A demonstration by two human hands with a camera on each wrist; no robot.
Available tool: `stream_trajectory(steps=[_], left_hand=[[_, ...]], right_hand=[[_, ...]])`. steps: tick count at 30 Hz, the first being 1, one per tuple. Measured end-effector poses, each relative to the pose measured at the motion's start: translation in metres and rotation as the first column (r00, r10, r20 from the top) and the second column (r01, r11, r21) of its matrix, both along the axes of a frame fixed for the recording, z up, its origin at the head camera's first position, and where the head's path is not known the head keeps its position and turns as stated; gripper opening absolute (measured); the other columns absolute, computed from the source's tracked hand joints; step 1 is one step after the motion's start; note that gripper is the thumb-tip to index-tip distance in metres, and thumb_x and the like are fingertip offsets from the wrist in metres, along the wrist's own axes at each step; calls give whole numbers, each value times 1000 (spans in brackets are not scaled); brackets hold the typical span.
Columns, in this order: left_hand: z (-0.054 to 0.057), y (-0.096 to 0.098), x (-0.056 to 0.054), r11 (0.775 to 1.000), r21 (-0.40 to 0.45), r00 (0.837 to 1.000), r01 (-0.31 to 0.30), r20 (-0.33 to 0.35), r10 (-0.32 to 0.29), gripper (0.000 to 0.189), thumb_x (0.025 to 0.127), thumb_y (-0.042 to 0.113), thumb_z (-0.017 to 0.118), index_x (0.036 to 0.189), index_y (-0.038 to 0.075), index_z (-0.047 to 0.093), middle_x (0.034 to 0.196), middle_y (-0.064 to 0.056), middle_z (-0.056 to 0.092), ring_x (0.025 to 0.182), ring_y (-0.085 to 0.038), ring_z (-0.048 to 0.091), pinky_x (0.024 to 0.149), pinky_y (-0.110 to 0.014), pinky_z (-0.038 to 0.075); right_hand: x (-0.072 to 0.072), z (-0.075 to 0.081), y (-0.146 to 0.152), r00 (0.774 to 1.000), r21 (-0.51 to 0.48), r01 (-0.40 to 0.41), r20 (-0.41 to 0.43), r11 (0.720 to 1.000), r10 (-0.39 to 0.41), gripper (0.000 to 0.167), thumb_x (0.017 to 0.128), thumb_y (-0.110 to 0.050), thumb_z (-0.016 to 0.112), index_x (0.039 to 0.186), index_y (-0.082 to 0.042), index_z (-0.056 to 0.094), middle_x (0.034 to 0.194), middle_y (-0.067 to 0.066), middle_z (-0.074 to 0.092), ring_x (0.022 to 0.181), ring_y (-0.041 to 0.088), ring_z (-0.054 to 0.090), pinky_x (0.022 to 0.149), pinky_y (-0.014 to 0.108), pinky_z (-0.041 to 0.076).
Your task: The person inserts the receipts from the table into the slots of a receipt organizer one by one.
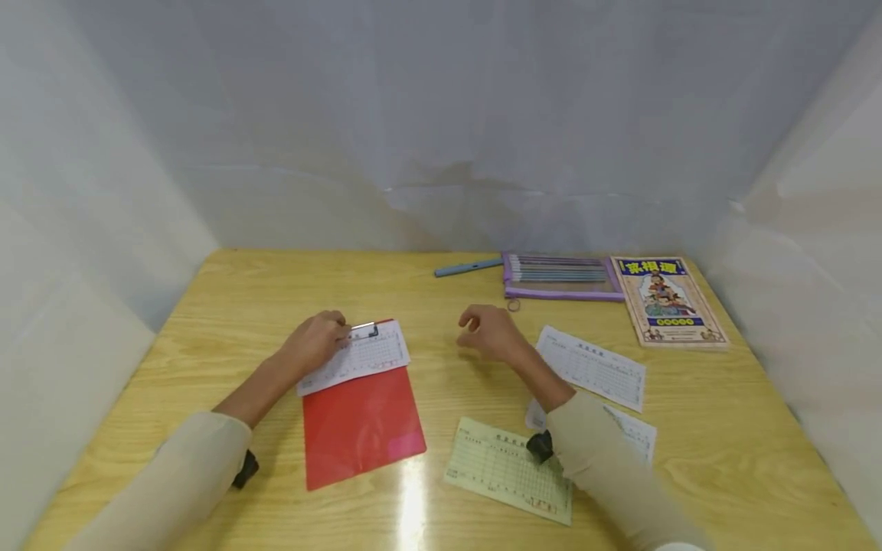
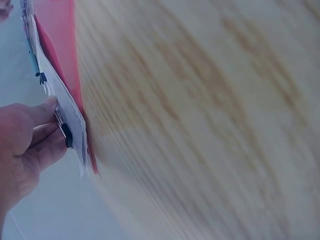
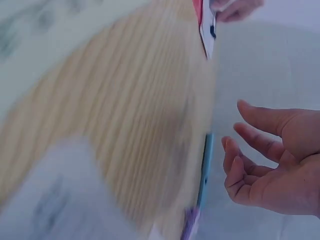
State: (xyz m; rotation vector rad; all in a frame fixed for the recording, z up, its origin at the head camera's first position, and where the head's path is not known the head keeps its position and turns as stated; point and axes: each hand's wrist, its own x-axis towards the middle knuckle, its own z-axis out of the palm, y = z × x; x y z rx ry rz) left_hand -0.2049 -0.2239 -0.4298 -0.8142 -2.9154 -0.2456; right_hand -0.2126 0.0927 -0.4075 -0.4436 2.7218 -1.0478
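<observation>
A red clipboard [image 1: 365,428] lies left of centre, with a white printed slip [image 1: 372,353] across its top under a metal clip [image 1: 363,330]. My left hand [image 1: 318,340] grips the clip's left part. In the left wrist view the thumb [image 2: 49,104] and fingers pinch it, near its black end [image 2: 66,135]. To the right of the board, my right hand [image 1: 491,334] hovers above the table, fingers loosely bent and holding nothing. Beside its wrist lie a white printed slip [image 1: 596,367] and another [image 1: 637,432]. A yellow printed slip [image 1: 506,467] lies partly under the right forearm.
At the back stand out a blue pen [image 1: 468,267], a purple-edged clear pouch [image 1: 561,294] of pencils and a small ring [image 1: 513,305]. A comic-style book [image 1: 671,302] lies at the back right of the wooden table [image 1: 227,321]. Pale sheeting [image 1: 441,115] hangs around it.
</observation>
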Motion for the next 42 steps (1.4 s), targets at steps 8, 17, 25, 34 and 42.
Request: stream_trajectory(steps=[8,17,25,34,42], left_hand=[[3,-3,-1,1000,-15,1000,-8,13,8,16,83,6,69,94,-5,73,94,-20,65,90,-33,63,77,-42,56],[4,-7,-3,1000,-17,999,-11,48,12,19,84,7,69,97,-6,72,92,-18,64,86,-31,63,74,-40,56],[5,-13,-4,999,10,996,-40,76,39,17,84,6,69,95,-6,72,93,-20,65,87,-33,64,75,-42,56],[7,-17,-6,997,-19,992,-77,95,78,21,85,9,68,100,-6,71,98,-21,65,90,-33,63,78,-44,56],[5,-19,-8,997,-6,994,-71,78,71,20,85,9,68,98,-6,71,95,-20,64,88,-32,63,76,-43,56]], right_hand=[[19,-1,79,997,-11,51,58,999,-51,34,87,-17,67,116,0,61,111,20,62,98,30,60,80,41,53],[33,-2,137,988,76,149,18,986,-151,37,86,-19,69,116,0,60,117,24,57,101,35,58,82,45,51],[36,4,188,980,206,151,100,967,-174,41,81,-22,73,111,2,61,123,29,53,104,42,56,79,45,51],[43,-15,218,986,270,120,80,955,-147,48,69,-26,83,102,2,63,113,27,54,93,32,52,75,39,46],[44,-16,219,983,283,136,83,949,-166,44,68,-20,83,100,1,62,107,23,54,88,29,51,69,32,44]])
